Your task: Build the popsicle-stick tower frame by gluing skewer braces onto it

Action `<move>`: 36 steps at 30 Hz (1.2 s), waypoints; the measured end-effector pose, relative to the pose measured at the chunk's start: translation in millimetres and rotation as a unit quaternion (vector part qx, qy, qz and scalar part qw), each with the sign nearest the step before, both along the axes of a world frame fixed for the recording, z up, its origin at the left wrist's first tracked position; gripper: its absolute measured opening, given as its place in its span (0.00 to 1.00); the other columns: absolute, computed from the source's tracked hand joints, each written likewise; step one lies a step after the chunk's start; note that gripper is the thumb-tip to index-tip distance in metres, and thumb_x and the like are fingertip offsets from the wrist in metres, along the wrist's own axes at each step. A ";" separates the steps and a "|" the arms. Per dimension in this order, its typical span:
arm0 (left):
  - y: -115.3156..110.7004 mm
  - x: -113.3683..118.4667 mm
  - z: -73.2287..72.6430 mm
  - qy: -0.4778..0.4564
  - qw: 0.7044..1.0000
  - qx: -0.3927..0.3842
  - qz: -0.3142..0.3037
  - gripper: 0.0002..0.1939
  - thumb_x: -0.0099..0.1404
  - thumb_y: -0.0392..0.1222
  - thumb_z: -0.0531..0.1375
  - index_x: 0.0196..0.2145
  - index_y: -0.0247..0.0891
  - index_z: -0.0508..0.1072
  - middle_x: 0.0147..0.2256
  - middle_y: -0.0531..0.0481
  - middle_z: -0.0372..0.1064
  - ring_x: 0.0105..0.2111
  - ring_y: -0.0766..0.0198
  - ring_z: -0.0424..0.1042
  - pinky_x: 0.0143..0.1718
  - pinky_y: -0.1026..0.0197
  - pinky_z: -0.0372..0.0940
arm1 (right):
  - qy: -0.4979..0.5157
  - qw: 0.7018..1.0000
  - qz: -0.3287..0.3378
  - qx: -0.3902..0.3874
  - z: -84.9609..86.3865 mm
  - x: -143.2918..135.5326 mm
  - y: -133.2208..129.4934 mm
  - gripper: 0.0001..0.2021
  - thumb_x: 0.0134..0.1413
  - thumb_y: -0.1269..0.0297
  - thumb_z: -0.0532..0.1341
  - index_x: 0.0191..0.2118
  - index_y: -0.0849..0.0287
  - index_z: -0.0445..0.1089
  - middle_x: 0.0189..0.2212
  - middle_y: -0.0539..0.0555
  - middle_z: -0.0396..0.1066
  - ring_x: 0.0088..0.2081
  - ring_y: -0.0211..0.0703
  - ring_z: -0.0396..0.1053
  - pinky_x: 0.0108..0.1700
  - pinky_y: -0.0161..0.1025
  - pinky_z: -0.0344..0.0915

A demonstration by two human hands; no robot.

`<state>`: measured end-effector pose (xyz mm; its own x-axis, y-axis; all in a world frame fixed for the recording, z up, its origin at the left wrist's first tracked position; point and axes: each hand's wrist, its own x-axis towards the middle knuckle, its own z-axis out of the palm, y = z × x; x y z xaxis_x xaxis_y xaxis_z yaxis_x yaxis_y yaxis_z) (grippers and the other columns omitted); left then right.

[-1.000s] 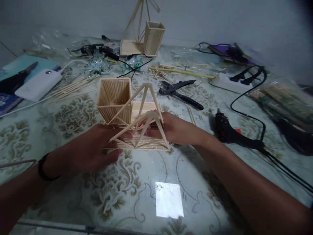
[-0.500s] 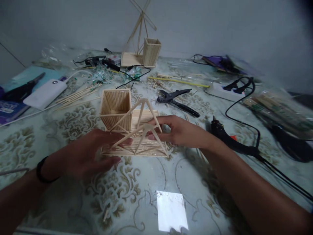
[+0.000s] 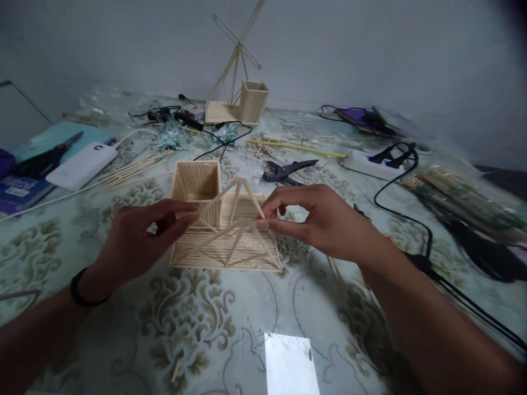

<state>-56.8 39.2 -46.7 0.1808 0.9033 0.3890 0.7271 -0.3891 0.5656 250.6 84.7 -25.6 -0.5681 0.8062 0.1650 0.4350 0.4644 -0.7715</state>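
Observation:
A small stick model stands before me: a flat stick base [image 3: 251, 265], an open square stick box [image 3: 196, 214] at its back left, and two peaked stick frames. My left hand [image 3: 144, 236] pinches the lower left leg of the rear stick frame [image 3: 234, 203], beside the box. With thumb and fingertips, my right hand [image 3: 319, 219] grips that frame's right leg. The front stick frame [image 3: 242, 224] leans on the base between my hands, and neither hand appears to hold it.
Behind lie cutting pliers [image 3: 288, 171], loose sticks [image 3: 134, 169] and a yellow stick [image 3: 296, 146]. A finished-looking stick windmill [image 3: 236, 71] stands at the wall. At left are a white power bank [image 3: 82, 164] and scissors [image 3: 49, 156]; at right, a power strip [image 3: 374, 164] and bagged sticks [image 3: 465, 195].
Both hands have risen from low around the base to the rear frame's legs, and their fingers have closed into pinches. The view has tilted up slightly.

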 end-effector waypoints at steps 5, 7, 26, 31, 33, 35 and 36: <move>-0.7 0.9 -0.3 0.005 1.000 -0.026 -0.004 0.13 0.73 0.51 0.64 0.46 0.46 0.87 0.19 0.59 0.74 0.17 0.70 0.66 0.23 0.67 0.59 | -0.042 0.998 0.044 -0.015 -4.8 3.2 3.4 0.16 0.66 0.48 0.69 0.34 0.56 0.80 0.31 0.53 0.81 0.33 0.43 0.74 0.39 0.40 0.68; -0.4 1.6 0.5 0.007 0.999 -0.034 -0.004 0.14 0.72 0.51 0.63 0.45 0.46 0.87 0.18 0.60 0.72 0.16 0.69 0.65 0.22 0.67 0.57 | -0.056 0.997 0.053 -0.014 -10.6 2.5 5.1 0.16 0.68 0.50 0.68 0.34 0.57 0.81 0.31 0.53 0.81 0.32 0.42 0.73 0.37 0.39 0.66; -1.2 0.9 -2.9 0.021 1.000 -0.017 0.002 0.13 0.74 0.51 0.64 0.43 0.43 0.87 0.15 0.62 0.66 0.17 0.71 0.62 0.26 0.67 0.60 | -0.024 0.991 0.084 -0.097 -14.2 7.8 10.3 0.13 0.62 0.52 0.72 0.40 0.57 0.83 0.38 0.54 0.84 0.39 0.45 0.77 0.44 0.40 0.70; -1.9 -0.6 -5.3 0.022 1.000 -0.020 -0.001 0.13 0.74 0.51 0.65 0.46 0.44 0.87 0.16 0.63 0.67 0.16 0.73 0.58 0.23 0.69 0.56 | -0.004 0.996 0.050 -0.068 -8.1 7.0 7.8 0.14 0.62 0.51 0.72 0.37 0.58 0.81 0.35 0.53 0.81 0.37 0.43 0.75 0.44 0.40 0.68; -0.2 0.3 -5.7 0.021 1.000 -0.009 0.001 0.15 0.74 0.52 0.63 0.44 0.43 0.88 0.14 0.63 0.66 0.14 0.74 0.55 0.21 0.69 0.53 | 0.002 0.997 0.050 -0.061 -11.9 5.4 7.7 0.14 0.64 0.52 0.71 0.35 0.58 0.80 0.32 0.52 0.80 0.35 0.42 0.73 0.42 0.39 0.67; 1.8 1.9 -5.7 0.018 1.000 0.003 0.003 0.17 0.74 0.52 0.62 0.42 0.40 0.88 0.13 0.63 0.66 0.12 0.74 0.54 0.20 0.69 0.53 | 0.001 0.997 0.058 -0.046 -18.2 3.7 8.2 0.13 0.65 0.54 0.70 0.33 0.59 0.79 0.31 0.52 0.78 0.34 0.41 0.72 0.40 0.38 0.65; 2.6 2.7 -5.7 0.018 1.000 0.008 0.001 0.18 0.73 0.52 0.62 0.42 0.39 0.88 0.13 0.62 0.66 0.12 0.74 0.54 0.19 0.69 0.53 | -0.001 0.997 0.069 -0.039 -22.0 2.8 8.6 0.13 0.66 0.56 0.69 0.33 0.59 0.79 0.31 0.52 0.78 0.34 0.41 0.72 0.40 0.38 0.65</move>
